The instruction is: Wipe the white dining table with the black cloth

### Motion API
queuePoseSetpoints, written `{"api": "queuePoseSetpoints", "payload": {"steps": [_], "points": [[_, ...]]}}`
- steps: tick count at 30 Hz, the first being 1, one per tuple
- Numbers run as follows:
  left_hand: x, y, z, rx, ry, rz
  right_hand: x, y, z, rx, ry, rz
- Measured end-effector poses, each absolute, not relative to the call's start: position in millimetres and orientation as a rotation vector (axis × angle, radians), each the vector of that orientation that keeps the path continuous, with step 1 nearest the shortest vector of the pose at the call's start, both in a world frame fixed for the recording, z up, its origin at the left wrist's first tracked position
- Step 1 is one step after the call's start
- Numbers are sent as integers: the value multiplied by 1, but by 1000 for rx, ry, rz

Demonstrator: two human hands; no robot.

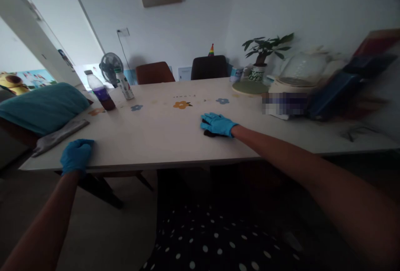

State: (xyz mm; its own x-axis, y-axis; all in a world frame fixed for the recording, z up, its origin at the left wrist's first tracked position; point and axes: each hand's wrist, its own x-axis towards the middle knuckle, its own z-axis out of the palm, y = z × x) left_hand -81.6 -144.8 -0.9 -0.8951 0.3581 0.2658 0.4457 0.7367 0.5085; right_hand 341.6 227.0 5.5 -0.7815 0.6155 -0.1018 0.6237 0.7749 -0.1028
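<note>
My right hand point(218, 125), in a blue glove, lies palm down on the white table point(150, 137). It presses on a small black cloth-like thing point(210, 133), which shows below the palm and between the fingers; most of it is hidden. At the table's front left edge rests my left hand point(77, 154), also gloved in blue. Its fingers are curled in, and nothing shows in them. Beside it, a folded grey cloth point(62, 137) lies along the left edge.
A bottle with purple label point(101, 93) and a white bottle point(124, 84) stand at the back left. A potted plant point(258, 71), round green mat point(250, 88), glass-lidded pot point(301, 71) and blurred dark blue object point(334, 92) are rightward. Chairs point(208, 68) stand behind.
</note>
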Motion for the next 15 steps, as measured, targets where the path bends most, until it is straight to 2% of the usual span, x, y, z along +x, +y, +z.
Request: {"api": "queuePoseSetpoints", "payload": {"steps": [15], "points": [[-90,-142,-8,-688,-2827,-795,118,114,6,238,3091,-484]]}}
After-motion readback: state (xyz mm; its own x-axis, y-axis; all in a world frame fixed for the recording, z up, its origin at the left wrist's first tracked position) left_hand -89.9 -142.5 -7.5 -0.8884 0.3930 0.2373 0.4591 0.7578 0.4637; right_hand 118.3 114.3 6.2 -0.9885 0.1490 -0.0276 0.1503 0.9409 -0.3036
